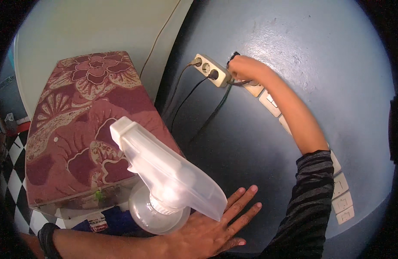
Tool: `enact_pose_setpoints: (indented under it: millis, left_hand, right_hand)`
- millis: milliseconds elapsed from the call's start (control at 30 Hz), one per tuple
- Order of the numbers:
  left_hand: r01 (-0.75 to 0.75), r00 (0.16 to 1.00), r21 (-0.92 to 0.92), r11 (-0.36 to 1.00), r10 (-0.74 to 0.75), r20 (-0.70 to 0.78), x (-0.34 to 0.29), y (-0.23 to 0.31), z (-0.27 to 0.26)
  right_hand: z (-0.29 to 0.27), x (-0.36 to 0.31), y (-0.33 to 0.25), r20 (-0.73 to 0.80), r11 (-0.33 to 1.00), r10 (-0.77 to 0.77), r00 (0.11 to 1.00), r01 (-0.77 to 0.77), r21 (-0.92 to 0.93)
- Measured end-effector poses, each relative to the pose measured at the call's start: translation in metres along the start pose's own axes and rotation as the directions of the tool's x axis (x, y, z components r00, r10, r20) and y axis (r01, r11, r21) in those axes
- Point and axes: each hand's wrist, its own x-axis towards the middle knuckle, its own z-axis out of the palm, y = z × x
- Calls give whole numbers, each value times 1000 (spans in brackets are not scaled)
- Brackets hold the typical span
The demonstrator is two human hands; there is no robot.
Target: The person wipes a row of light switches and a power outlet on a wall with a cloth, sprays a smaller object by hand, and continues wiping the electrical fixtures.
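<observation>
My right hand (pixel 248 69) reaches up to the blue wall, its fingers curled closed beside a white power strip (pixel 207 68). A small black thing (pixel 235 55) pokes out at the fingers; its kind is not clear. Below the hand, a dark cord (pixel 239 83) runs between the strip's end and a white wall socket (pixel 254 89). My left hand (pixel 207 235) lies against the wall with its fingers spread. A clear spray bottle (pixel 160 216) with a white trigger head (pixel 164 166) overlaps that hand's back in view; what supports the bottle cannot be made out.
White switches (pixel 269 103) and socket plates (pixel 340 187) line the wall, partly behind my right arm. Two plugged-in cords (pixel 181 105) hang from the strip. At left stands a box-like piece covered in maroon floral fabric (pixel 91 112). Dark blue cloth (pixel 117 220) lies below it, near checkered floor (pixel 16 185).
</observation>
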Motion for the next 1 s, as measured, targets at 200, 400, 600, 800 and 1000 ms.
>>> enact_pose_setpoints:
  millis: [200, 400, 600, 800, 1000]
  left_hand:
    - [86, 996, 44, 995, -86, -24, -6, 14, -5]
    - [114, 993, 35, 993, -113, -40, -10, 17, -6]
    - [37, 999, 34, 999, -38, 11, -2, 5, -1]
    - [29, 999, 16, 999, -30, 16, -1, 5, -2]
    - [37, 999, 34, 999, -37, 3, 0, 5, -4]
  right_hand:
    - [-36, -8, -2, -154, 992, 81, 985, -64, 113]
    - [-48, -7, -6, -146, 991, 66, 987, -49, 121]
    - [-49, -44, 1, -233, 990, 119, 965, -133, -43]
    - [-40, -46, -5, -356, 996, 84, 931, -85, 13]
    - [-31, -46, -9, -280, 997, 40, 959, -55, -45]
